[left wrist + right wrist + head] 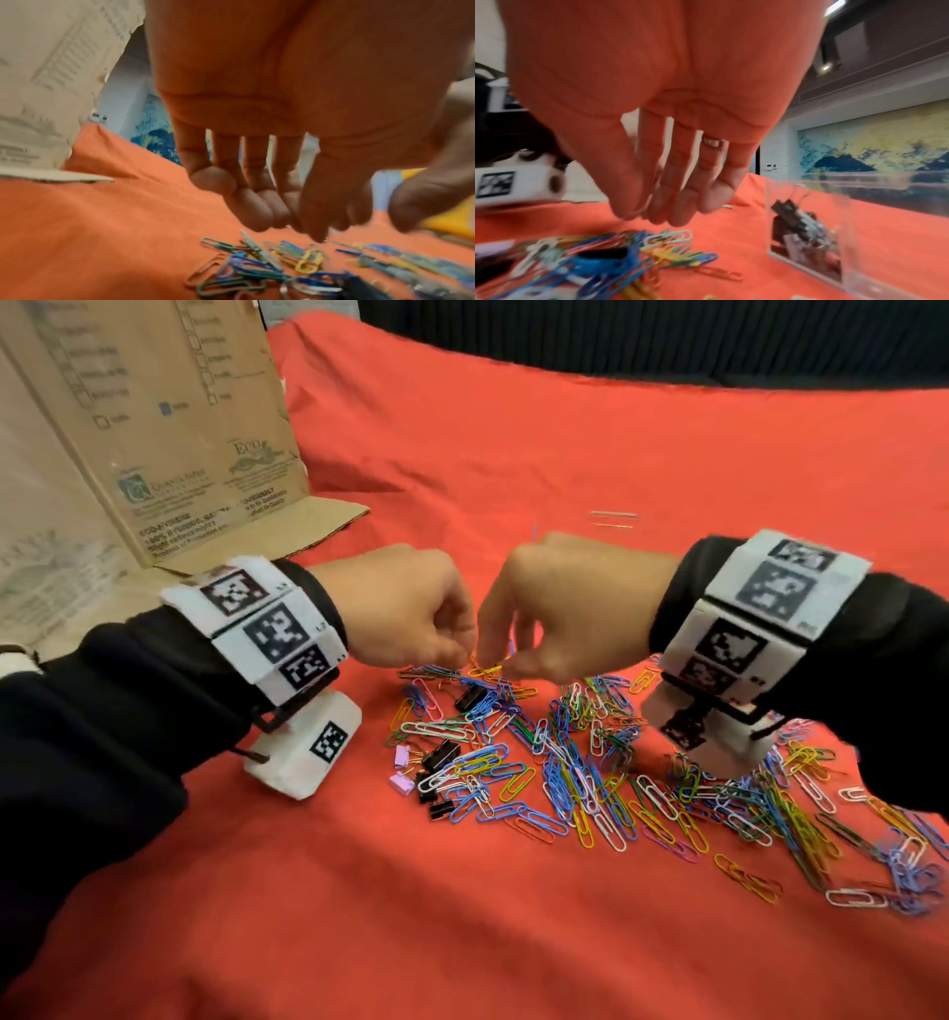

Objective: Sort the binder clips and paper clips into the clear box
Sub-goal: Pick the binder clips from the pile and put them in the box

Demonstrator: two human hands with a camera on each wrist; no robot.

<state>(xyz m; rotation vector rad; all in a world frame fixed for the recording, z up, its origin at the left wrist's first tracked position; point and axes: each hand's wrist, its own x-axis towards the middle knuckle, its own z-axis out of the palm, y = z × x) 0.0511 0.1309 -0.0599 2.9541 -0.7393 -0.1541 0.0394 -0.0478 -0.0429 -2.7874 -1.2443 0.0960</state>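
Clear box (834, 233) is holding some binder clips; both hands, left hand (405, 608) and right hand (554, 613), are pinching paper clips (590, 762) from the large remaining pile.

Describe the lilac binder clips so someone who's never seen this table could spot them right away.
Start at the red cloth and find the heap of paper clips below the two hands. At the heap's left edge, beside some black binder clips, lie the lilac binder clips. They are the only pale purple, solid-bodied pieces among thin wire loops.

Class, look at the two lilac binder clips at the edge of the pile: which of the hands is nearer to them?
Left. The left hand is up-left of the lilac binder clips; the right hand is farther up-right.
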